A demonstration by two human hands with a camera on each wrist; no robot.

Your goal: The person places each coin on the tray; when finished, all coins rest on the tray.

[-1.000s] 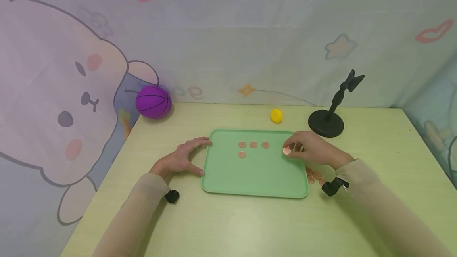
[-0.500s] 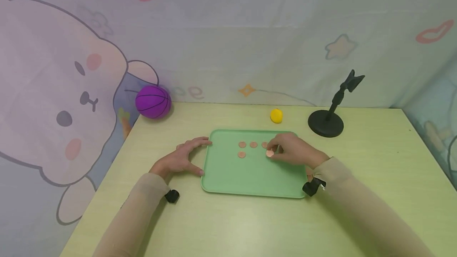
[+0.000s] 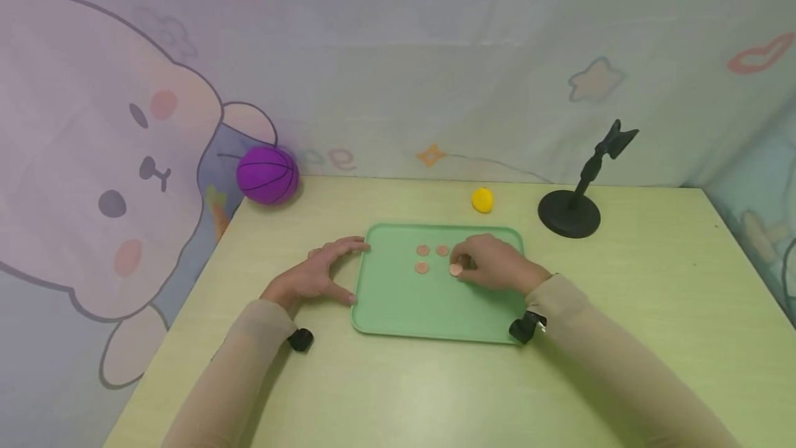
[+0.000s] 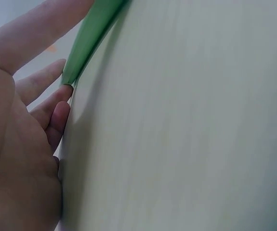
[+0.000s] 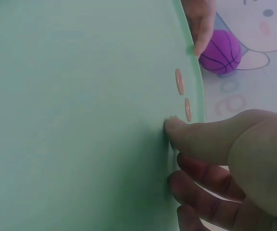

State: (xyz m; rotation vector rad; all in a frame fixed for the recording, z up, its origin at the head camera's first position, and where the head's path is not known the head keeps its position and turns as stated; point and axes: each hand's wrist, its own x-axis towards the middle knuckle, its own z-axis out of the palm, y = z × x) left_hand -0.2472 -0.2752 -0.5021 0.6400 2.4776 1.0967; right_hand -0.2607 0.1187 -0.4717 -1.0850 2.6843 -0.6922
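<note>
A light green tray lies on the table. Across it my right hand reaches in from the right and pinches a copper-coloured coin low over the surface. Whether that coin touches the tray I cannot tell. Two coins lie in the back row, and another coin lies in front of the left one; the third back-row coin is hidden by the hand. My left hand rests at the tray's left edge, thumb and fingers spread and touching the rim.
Behind the tray sits a small yellow object. A black stand with a round base is at the back right. At the back left corner is a purple ball with black lines. A printed cloth hangs behind the table.
My right hand has moved left over the tray with the coin, from the right rim to near the front row's coin. The loose coins right of the tray are now hidden. My left hand stays put.
</note>
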